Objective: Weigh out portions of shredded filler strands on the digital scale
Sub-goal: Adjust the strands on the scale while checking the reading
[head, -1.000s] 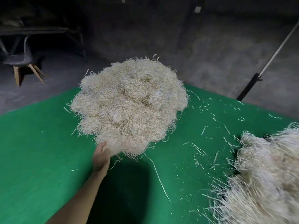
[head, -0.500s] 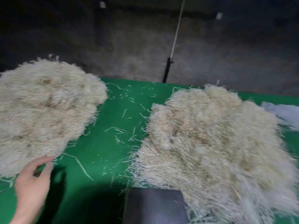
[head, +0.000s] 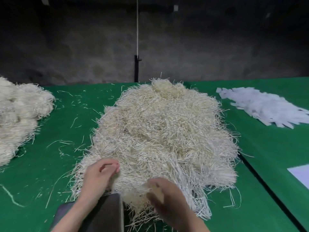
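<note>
A big heap of pale shredded filler strands (head: 158,139) lies mid-table on the green cloth (head: 55,164). My left hand (head: 98,176) is at the heap's near left edge, its fingers curled into the strands. My right hand (head: 163,196), blurred by motion, is at the near edge with its fingers bent into a tuft of strands. Between my forearms at the bottom sits a flat dark grey object (head: 102,215), possibly the scale; strands overhang it and no display shows.
A second heap of strands (head: 20,118) lies at the left edge. A pile of white paper strips (head: 264,108) and a white sheet (head: 301,174) lie on the right, beyond a dark gap (head: 267,183). Loose strands litter the cloth. A pole (head: 136,69) stands behind.
The view has swung right from the left heap to the central one. My left hand left the left heap and now digs into the central heap. My right hand has come into view.
</note>
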The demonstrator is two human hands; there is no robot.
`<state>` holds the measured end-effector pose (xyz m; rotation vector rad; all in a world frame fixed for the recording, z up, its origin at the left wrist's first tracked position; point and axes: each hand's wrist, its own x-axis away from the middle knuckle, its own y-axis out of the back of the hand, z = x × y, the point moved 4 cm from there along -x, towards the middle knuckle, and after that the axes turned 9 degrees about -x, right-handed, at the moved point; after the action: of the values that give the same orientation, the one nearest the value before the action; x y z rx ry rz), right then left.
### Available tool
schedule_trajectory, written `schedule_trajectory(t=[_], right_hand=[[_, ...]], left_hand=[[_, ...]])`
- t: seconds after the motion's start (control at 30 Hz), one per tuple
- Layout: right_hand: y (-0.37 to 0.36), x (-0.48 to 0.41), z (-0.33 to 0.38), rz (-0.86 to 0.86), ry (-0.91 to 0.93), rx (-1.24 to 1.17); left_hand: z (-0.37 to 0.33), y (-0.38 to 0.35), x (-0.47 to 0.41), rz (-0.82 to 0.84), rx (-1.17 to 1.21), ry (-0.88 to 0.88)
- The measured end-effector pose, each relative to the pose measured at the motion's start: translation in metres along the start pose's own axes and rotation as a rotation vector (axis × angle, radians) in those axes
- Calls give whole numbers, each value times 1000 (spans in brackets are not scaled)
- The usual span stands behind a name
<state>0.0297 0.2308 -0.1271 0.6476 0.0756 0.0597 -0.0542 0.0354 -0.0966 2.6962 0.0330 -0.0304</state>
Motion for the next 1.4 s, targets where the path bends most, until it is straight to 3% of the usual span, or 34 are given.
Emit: schedule_trajectory(t=[0.13,0.2,0.27,0.33,0.4,0.43,0.53,0.63,0.7,0.87,1.03,1.17,1.27,1.33,1.4], right_hand=[[59,-15,-13,-86,-74,-77],[71,-30,-20,-113,-97,-125],[82,-49,-25,-193,-97,-174],[85,-71,-26,-228,-78,-185],[76,-89,-29,-189,-59,-152],[69,-96,-32,-146,-60,-124],[48,-107,-51,-25,-102,-1],[46,-109,-73,-4,-154,217],[49,-105,-84,-25,-211,184],[62,-101,-64,-106,-125,180],[86,-119,-4,-160,-48,-199],[87,-131,15,-247,0,-361],[93,-137,9,-366,43,-438],[100,-137,-2,-406,49,-300],[99,-135,-26,-331,5,-32]], left_hand=[[-37,-64,-28,14,-228,-115],[-47,-88,-56,-11,-458,-137],[-42,-112,-81,150,-769,-17],[-30,-131,-89,345,-924,117],[-26,-140,-85,415,-1008,76],[-26,-140,-85,401,-967,26],[-49,-116,-90,297,-512,30],[-85,-73,-107,68,-74,82],[-104,-53,-111,22,131,104],[-115,-50,-100,78,130,33],[-114,-65,-82,276,138,69],[-120,-71,-67,494,-270,-37],[-122,-54,-70,413,-361,-58],[-132,-31,-75,257,-137,-33],[-143,-8,-82,122,86,-21]])
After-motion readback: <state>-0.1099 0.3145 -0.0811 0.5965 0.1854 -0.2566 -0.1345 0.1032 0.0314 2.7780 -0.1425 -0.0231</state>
